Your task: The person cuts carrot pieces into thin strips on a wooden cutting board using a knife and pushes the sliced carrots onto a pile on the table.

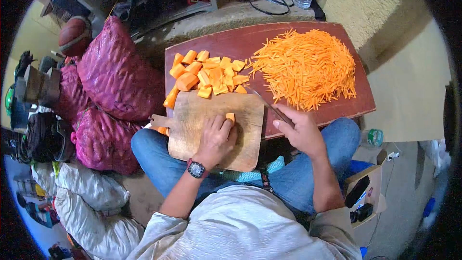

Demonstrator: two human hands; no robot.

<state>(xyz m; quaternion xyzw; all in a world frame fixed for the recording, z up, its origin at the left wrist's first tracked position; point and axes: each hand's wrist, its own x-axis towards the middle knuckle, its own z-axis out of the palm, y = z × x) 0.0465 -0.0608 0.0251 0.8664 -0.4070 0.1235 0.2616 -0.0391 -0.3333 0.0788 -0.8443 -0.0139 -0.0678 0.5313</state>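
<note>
Left hand (216, 137) pins small orange carrot piece (231, 116) mid-frame; right hand (299, 129) grips steel knife (265, 101); fingertips near the blade risk a cut.

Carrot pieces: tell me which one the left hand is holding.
The lone piece on the wooden cutting board, under the left hand's fingertips; the other chunks lie piled beyond the board.
</note>
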